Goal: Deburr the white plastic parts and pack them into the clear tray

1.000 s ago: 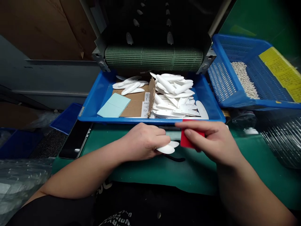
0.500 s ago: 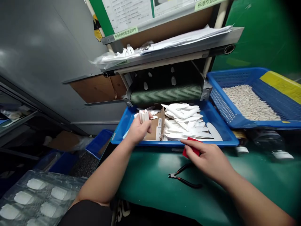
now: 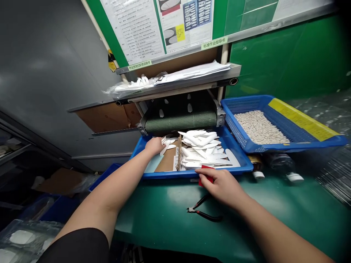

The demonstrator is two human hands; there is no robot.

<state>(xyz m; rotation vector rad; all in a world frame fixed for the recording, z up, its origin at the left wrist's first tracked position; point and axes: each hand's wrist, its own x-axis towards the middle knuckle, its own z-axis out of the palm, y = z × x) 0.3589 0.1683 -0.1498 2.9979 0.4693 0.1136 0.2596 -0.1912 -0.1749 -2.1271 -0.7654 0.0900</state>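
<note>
Blue dominates the middle of the action: a blue tray point(image 3: 192, 174) sits on the green surface point(image 3: 153, 219), and both hands are right at it! The left hand point(image 3: 155, 146) reaches in at the tray's ten o'clock corner, fingers curled narrow over a few small white pieces point(image 3: 164, 140). Too small to call whether it's gripping them or just touching them. The right hand point(image 3: 223, 186) is at six o'clock on the front rim, pinching a red card point(image 3: 204, 179) firmly between thumb and fingers.

Inside the tray, a white heap point(image 3: 203, 149) of long tapered pieces fills the right half, lying every which way. A cardboard strip point(image 3: 178, 153) stands upright between that heap and the left hand, and a pale blue card point(image 3: 153, 164) lies just below the left wrist.

Out on the surface, black-handled pliers point(image 3: 204, 212) lie just below the right hand. At two o'clock from the tray, a blue mesh basket point(image 3: 274, 147) sits tilted, loaded with beige pellets point(image 3: 259, 128), and two bottles point(image 3: 282, 168) stand beneath its front edge.

At twelve o'clock, there's a green belt point(image 3: 181, 121) under a metal shelf point(image 3: 192, 75) carrying papers and a plastic bag point(image 3: 131, 86) of white pieces, with an instruction poster point(image 3: 156, 33) above it all!
</note>
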